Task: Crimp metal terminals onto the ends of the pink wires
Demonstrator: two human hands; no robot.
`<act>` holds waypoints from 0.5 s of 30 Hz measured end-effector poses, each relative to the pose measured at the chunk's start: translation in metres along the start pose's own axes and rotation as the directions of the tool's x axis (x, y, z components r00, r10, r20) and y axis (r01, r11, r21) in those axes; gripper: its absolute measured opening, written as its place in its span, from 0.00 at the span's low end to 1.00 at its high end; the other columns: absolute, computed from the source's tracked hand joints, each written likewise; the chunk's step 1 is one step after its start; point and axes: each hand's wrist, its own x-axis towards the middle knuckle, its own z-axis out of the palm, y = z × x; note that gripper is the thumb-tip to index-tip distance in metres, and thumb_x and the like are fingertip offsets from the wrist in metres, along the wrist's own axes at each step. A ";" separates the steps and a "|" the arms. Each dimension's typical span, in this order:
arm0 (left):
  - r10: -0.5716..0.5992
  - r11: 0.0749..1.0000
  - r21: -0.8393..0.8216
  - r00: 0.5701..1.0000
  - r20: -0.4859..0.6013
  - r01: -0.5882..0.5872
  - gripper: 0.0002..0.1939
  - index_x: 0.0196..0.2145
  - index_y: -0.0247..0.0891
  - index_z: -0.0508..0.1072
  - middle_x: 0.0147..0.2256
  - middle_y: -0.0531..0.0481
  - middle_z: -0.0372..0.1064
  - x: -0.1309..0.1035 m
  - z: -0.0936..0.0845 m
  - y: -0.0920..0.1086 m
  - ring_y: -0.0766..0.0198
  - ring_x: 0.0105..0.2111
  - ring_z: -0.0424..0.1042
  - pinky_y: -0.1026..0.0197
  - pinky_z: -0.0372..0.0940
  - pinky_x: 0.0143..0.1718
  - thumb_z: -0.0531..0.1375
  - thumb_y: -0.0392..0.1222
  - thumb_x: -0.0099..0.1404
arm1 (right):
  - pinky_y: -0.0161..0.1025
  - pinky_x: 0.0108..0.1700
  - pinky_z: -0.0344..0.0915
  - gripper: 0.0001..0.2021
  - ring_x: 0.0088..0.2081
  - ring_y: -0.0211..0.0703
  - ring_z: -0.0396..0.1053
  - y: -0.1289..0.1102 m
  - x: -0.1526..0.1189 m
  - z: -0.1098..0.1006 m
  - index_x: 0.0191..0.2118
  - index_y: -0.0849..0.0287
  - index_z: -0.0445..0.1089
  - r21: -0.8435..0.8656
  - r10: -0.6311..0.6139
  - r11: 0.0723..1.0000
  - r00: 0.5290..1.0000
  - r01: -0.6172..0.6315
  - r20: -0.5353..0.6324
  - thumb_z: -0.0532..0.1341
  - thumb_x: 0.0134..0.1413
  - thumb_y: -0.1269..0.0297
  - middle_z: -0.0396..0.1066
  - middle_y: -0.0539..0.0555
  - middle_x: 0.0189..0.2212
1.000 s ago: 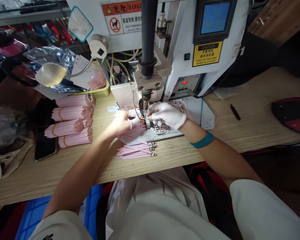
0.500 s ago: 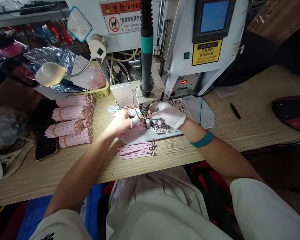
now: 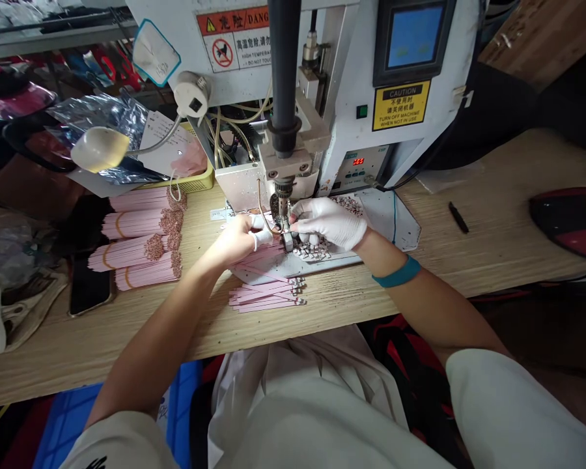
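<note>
The white machine looms top centre; beneath its tip, mid-frame, here's the gloved right hand facing the left hand. Whether either grips anything, I can't tell! Pink strips lie just below centre.

One view from the wearer's head, forward and down, near the workbench and white machine.

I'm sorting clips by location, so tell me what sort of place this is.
Most likely a factory or workshop: there's a machine with a high-temperature danger label, a pile of pink bundles, some banded, and a gloved right hand up close to the machine.
</note>
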 end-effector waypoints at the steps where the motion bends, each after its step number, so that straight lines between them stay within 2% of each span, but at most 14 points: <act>1: 0.011 1.000 0.005 1.000 0.008 -0.011 0.10 0.21 0.35 0.68 0.22 0.53 0.63 -0.002 -0.001 0.001 0.67 0.24 0.62 0.65 0.57 0.25 0.60 0.44 0.53 | 0.29 0.15 0.58 0.07 0.20 0.32 0.64 -0.002 -0.001 -0.005 0.32 0.63 0.66 -0.038 -0.027 0.999 0.999 0.026 -0.025 0.64 0.47 0.74 0.66 0.50 0.23; 5: 0.012 0.997 0.078 0.996 0.086 -0.019 0.14 0.21 0.34 0.68 0.18 0.56 0.57 -0.016 -0.008 0.008 0.71 0.19 0.54 0.67 0.50 0.21 0.61 0.47 0.56 | 0.29 0.14 0.55 0.05 0.19 0.31 0.62 -0.011 -0.010 -0.025 0.33 0.63 0.69 -0.237 -0.090 0.970 0.984 0.052 -0.152 0.65 0.49 0.71 0.66 0.51 0.22; 7: 0.027 0.997 0.064 0.992 0.126 -0.036 0.15 0.22 0.34 0.70 0.19 0.56 0.57 -0.022 -0.009 0.011 0.71 0.20 0.54 0.67 0.50 0.21 0.61 0.49 0.57 | 0.30 0.13 0.53 0.05 0.17 0.30 0.59 -0.015 -0.015 -0.029 0.33 0.63 0.70 -0.305 -0.068 0.952 0.985 0.017 -0.158 0.65 0.50 0.68 0.66 0.51 0.20; 11: 0.103 0.992 -0.082 0.986 0.131 -0.093 0.16 0.25 0.33 0.72 0.24 0.53 0.62 -0.025 -0.006 0.012 0.70 0.24 0.59 0.67 0.55 0.24 0.62 0.50 0.57 | 0.30 0.12 0.52 0.09 0.14 0.30 0.58 -0.019 -0.024 -0.017 0.34 0.63 0.71 -0.317 0.032 0.948 0.999 -0.035 -0.016 0.64 0.53 0.61 0.66 0.50 0.17; 15: 0.086 0.989 -0.132 0.986 0.145 -0.067 0.15 0.26 0.33 0.73 0.23 0.53 0.62 -0.024 0.000 0.013 0.71 0.22 0.57 0.68 0.54 0.22 0.62 0.50 0.57 | 0.28 0.12 0.50 0.12 0.13 0.29 0.58 -0.017 -0.028 0.002 0.29 0.62 0.69 -0.293 0.030 0.956 0.987 0.019 0.160 0.62 0.54 0.57 0.65 0.48 0.16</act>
